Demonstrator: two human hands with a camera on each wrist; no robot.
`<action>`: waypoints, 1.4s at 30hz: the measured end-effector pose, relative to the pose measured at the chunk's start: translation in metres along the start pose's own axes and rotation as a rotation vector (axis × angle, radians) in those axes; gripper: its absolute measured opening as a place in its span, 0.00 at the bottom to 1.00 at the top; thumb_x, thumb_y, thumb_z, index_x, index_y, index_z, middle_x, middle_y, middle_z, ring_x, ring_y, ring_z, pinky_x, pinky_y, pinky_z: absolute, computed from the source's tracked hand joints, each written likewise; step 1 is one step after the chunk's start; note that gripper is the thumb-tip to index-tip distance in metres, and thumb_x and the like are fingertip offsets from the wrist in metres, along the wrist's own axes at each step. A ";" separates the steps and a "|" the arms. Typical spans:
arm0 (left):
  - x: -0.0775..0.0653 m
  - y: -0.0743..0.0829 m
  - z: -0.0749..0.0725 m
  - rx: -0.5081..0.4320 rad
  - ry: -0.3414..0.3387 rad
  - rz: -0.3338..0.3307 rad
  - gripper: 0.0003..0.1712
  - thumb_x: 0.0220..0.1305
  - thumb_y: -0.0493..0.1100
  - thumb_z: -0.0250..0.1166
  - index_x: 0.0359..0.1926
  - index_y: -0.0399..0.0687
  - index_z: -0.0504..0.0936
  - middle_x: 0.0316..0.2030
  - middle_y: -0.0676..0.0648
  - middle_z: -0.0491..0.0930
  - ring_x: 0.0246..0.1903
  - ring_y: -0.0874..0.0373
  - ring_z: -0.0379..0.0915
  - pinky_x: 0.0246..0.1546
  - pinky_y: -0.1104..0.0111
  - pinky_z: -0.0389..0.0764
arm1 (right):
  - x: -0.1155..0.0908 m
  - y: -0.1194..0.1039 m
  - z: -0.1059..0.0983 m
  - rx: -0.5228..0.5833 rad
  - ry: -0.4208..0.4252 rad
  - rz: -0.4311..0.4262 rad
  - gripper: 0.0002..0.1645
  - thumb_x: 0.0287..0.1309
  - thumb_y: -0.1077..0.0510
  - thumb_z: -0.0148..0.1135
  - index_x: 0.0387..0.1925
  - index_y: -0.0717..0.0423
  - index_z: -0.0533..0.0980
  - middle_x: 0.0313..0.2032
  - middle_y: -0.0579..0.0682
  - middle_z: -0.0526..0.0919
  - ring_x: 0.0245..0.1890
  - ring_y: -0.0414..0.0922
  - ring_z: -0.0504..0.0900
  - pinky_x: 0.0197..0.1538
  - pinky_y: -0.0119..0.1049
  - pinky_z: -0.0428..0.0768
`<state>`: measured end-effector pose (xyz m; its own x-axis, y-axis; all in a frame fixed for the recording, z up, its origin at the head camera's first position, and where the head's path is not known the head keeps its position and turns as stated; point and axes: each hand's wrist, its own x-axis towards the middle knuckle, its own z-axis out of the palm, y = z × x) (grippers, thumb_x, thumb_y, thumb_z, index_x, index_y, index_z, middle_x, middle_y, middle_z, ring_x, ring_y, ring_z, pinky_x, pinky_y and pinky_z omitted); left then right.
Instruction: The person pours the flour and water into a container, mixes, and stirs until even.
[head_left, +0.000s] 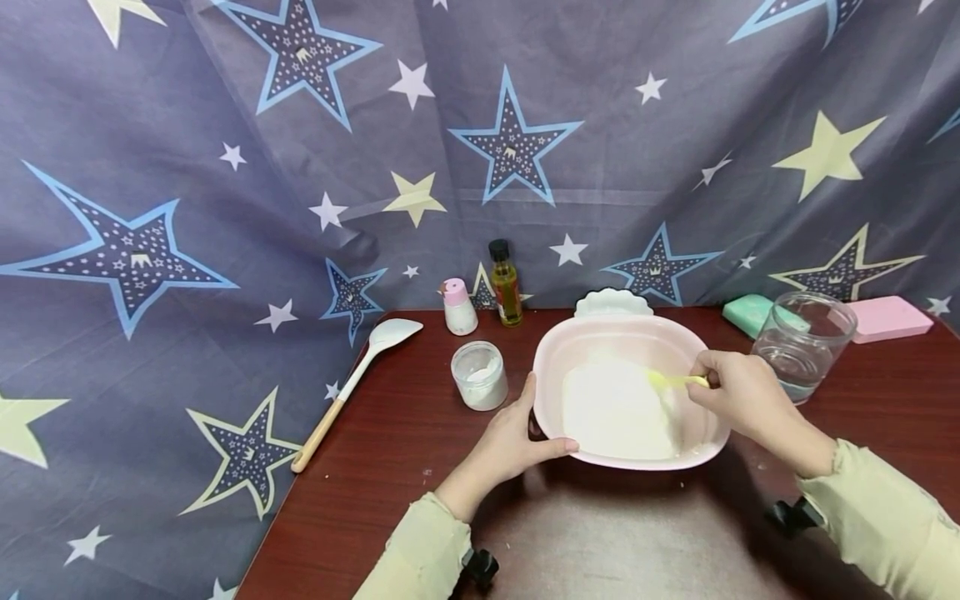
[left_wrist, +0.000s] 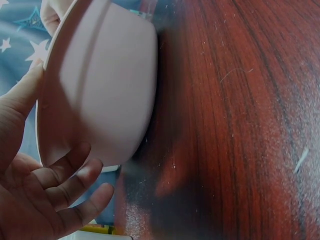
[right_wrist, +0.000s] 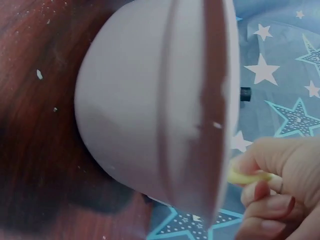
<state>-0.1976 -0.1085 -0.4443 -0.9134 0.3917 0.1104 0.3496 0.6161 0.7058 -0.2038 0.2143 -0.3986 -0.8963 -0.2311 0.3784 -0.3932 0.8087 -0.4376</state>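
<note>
A pale pink basin [head_left: 547,400] holds a smooth white mass [head_left: 615,412]. At its left end my left hand [head_left: 510,433] grips the basin, thumb along the near rim and fingers against the outer wall; the left wrist view shows those fingers [left_wrist: 75,187] spread beside the side wall. Over the right side of the basin, my right hand [head_left: 742,396] pinches the handle of a small yellow spoon [head_left: 671,380], whose head points left above the white contents. From the right wrist, the spoon's handle [right_wrist: 247,177] shows between thumb and fingers, just past the rim.
Left of the basin stand an open jar of white powder [head_left: 480,379], a pink-capped shaker [head_left: 459,308] and an oil bottle [head_left: 506,287]. A long-handled spatula [head_left: 352,383] lies farther left. A glass of water [head_left: 802,350], green sponge [head_left: 750,315] and pink sponge [head_left: 892,318] are at right.
</note>
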 end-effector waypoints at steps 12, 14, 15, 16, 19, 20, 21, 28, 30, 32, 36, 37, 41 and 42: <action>0.000 0.000 0.000 0.009 -0.002 -0.010 0.67 0.49 0.63 0.75 0.77 0.41 0.44 0.42 0.50 0.78 0.36 0.58 0.74 0.36 0.72 0.74 | -0.012 0.002 -0.018 0.038 -0.100 -0.144 0.19 0.43 0.65 0.71 0.18 0.38 0.73 0.15 0.31 0.62 0.17 0.29 0.60 0.21 0.29 0.61; 0.000 0.000 0.000 0.011 -0.002 -0.005 0.67 0.49 0.62 0.75 0.77 0.41 0.45 0.41 0.50 0.78 0.35 0.58 0.74 0.36 0.72 0.74 | -0.015 0.003 -0.019 0.073 -0.120 -0.181 0.20 0.43 0.66 0.72 0.19 0.37 0.73 0.15 0.29 0.63 0.17 0.28 0.60 0.20 0.28 0.61; 0.000 0.000 0.000 0.010 -0.002 -0.003 0.67 0.49 0.62 0.75 0.77 0.42 0.44 0.42 0.50 0.78 0.35 0.58 0.74 0.36 0.72 0.74 | -0.016 0.004 -0.020 0.095 -0.135 -0.197 0.20 0.43 0.66 0.72 0.19 0.36 0.74 0.15 0.28 0.63 0.16 0.27 0.60 0.19 0.27 0.61; 0.000 0.000 0.000 0.009 -0.001 -0.002 0.67 0.49 0.62 0.75 0.77 0.42 0.45 0.43 0.50 0.78 0.36 0.59 0.74 0.36 0.72 0.74 | -0.017 0.004 -0.021 0.121 -0.151 -0.211 0.20 0.44 0.66 0.73 0.20 0.36 0.74 0.15 0.28 0.63 0.16 0.27 0.60 0.19 0.27 0.61; 0.000 0.000 0.000 0.007 0.002 -0.001 0.67 0.49 0.62 0.75 0.77 0.42 0.44 0.44 0.49 0.79 0.35 0.61 0.73 0.37 0.72 0.74 | -0.018 0.004 -0.022 0.209 -0.207 -0.252 0.20 0.44 0.66 0.73 0.20 0.37 0.75 0.15 0.28 0.64 0.17 0.27 0.60 0.18 0.26 0.61; 0.000 0.000 0.000 0.005 0.003 -0.001 0.67 0.49 0.62 0.75 0.77 0.42 0.45 0.45 0.49 0.79 0.35 0.62 0.73 0.37 0.72 0.74 | -0.018 0.003 -0.022 0.239 -0.228 -0.258 0.20 0.45 0.66 0.73 0.20 0.38 0.75 0.15 0.28 0.64 0.17 0.27 0.60 0.18 0.25 0.61; 0.000 -0.001 0.000 0.002 0.003 -0.002 0.67 0.49 0.62 0.75 0.77 0.42 0.44 0.45 0.49 0.79 0.35 0.62 0.73 0.37 0.72 0.74 | -0.018 0.003 -0.021 0.269 -0.246 -0.264 0.19 0.46 0.66 0.73 0.21 0.38 0.75 0.15 0.28 0.64 0.17 0.27 0.60 0.18 0.25 0.61; 0.000 0.000 0.000 -0.006 -0.003 -0.018 0.67 0.49 0.62 0.75 0.77 0.42 0.45 0.44 0.50 0.78 0.36 0.60 0.74 0.37 0.72 0.74 | -0.019 -0.009 -0.005 0.405 -0.288 -0.271 0.19 0.47 0.67 0.71 0.20 0.40 0.74 0.16 0.28 0.65 0.17 0.26 0.61 0.17 0.26 0.62; 0.000 0.000 0.001 -0.003 0.000 -0.015 0.67 0.48 0.62 0.75 0.77 0.42 0.45 0.44 0.49 0.78 0.36 0.59 0.74 0.37 0.72 0.74 | -0.019 -0.014 0.002 0.428 -0.275 -0.278 0.18 0.48 0.67 0.71 0.21 0.41 0.74 0.16 0.29 0.65 0.18 0.26 0.62 0.18 0.26 0.62; 0.000 0.000 0.001 0.004 0.002 -0.010 0.67 0.49 0.62 0.75 0.77 0.42 0.45 0.45 0.48 0.78 0.37 0.58 0.75 0.38 0.72 0.74 | -0.018 -0.019 0.008 0.438 -0.251 -0.291 0.18 0.48 0.67 0.71 0.21 0.41 0.75 0.17 0.29 0.65 0.19 0.27 0.62 0.19 0.25 0.62; 0.000 0.000 0.001 0.012 0.010 0.003 0.66 0.49 0.61 0.76 0.77 0.42 0.46 0.45 0.48 0.79 0.37 0.56 0.75 0.37 0.72 0.74 | -0.014 -0.027 0.019 0.437 -0.222 -0.296 0.16 0.49 0.68 0.70 0.21 0.43 0.76 0.17 0.30 0.66 0.20 0.27 0.63 0.20 0.24 0.62; 0.000 0.000 0.001 0.013 0.011 0.004 0.66 0.49 0.61 0.75 0.77 0.43 0.46 0.44 0.49 0.78 0.36 0.56 0.75 0.37 0.72 0.74 | -0.013 -0.029 0.021 0.433 -0.215 -0.291 0.16 0.49 0.68 0.69 0.21 0.44 0.76 0.17 0.30 0.66 0.20 0.28 0.62 0.21 0.25 0.62; 0.001 0.001 0.001 0.010 0.011 0.004 0.66 0.48 0.61 0.76 0.77 0.44 0.46 0.40 0.51 0.78 0.36 0.53 0.76 0.36 0.72 0.74 | -0.007 -0.034 0.028 0.423 -0.188 -0.233 0.16 0.49 0.68 0.68 0.20 0.44 0.76 0.17 0.32 0.66 0.18 0.28 0.61 0.21 0.25 0.62; 0.001 0.001 0.001 0.011 0.011 0.004 0.66 0.48 0.61 0.76 0.77 0.44 0.46 0.40 0.51 0.78 0.36 0.53 0.77 0.36 0.72 0.74 | -0.005 -0.034 0.030 0.426 -0.178 -0.221 0.16 0.49 0.68 0.68 0.19 0.44 0.76 0.17 0.32 0.66 0.18 0.29 0.61 0.21 0.26 0.61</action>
<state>-0.1979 -0.1071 -0.4441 -0.9143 0.3866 0.1205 0.3551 0.6226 0.6973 -0.1920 0.1714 -0.4104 -0.7887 -0.4905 0.3706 -0.5926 0.4460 -0.6708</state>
